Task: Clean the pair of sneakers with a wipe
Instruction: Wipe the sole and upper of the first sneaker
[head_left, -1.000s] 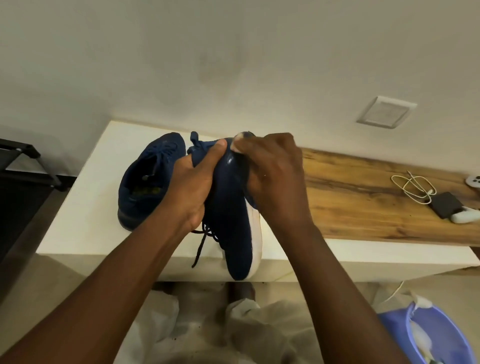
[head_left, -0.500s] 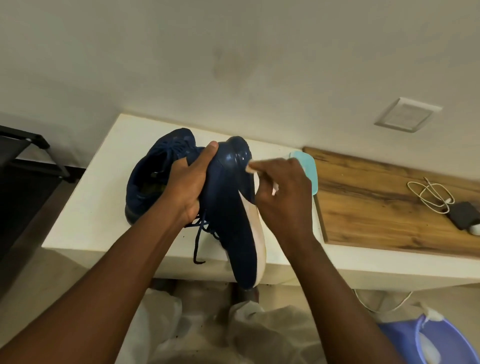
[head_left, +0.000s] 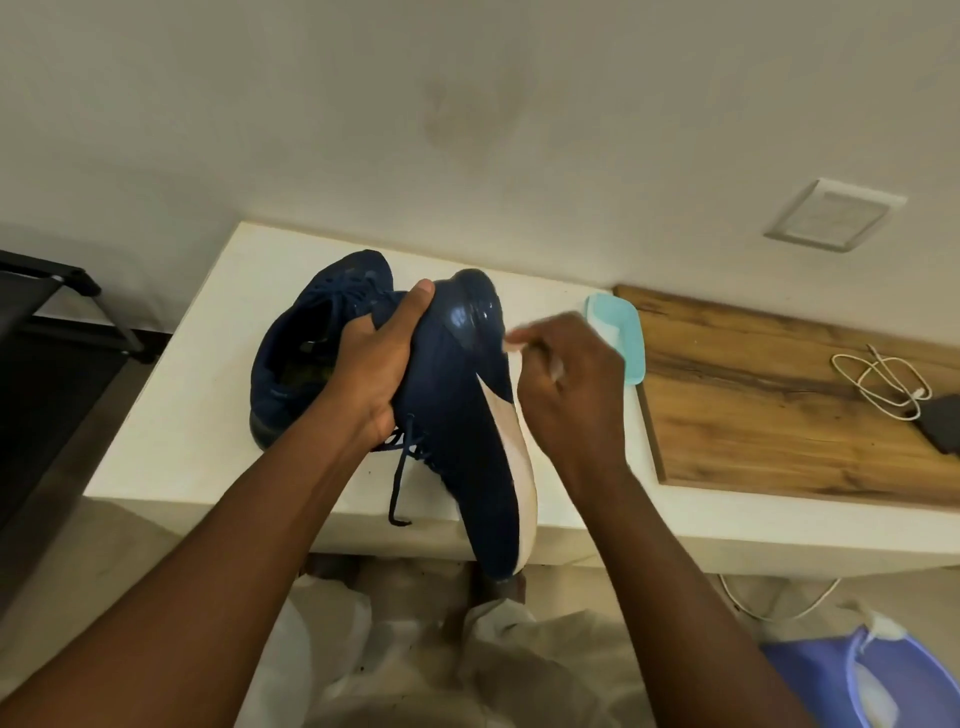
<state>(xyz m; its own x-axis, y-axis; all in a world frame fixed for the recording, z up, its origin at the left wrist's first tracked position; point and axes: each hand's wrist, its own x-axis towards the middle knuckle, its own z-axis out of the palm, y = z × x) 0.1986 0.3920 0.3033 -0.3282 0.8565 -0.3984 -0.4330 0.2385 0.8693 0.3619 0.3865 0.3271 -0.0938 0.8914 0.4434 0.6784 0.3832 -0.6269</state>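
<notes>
Our left hand (head_left: 371, 376) grips the navy, white-soled sneaker (head_left: 467, 426) over the near edge of the white worktop (head_left: 192, 415), sole turned right so our right hand (head_left: 574, 400), pinching the white wipe (head_left: 513, 341), reaches its far end.

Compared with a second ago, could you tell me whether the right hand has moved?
Yes. Against the teal pack it hid before, the right hand, pinching the wipe, has come nearer the person, from toe to sole of the held sneaker.
</notes>
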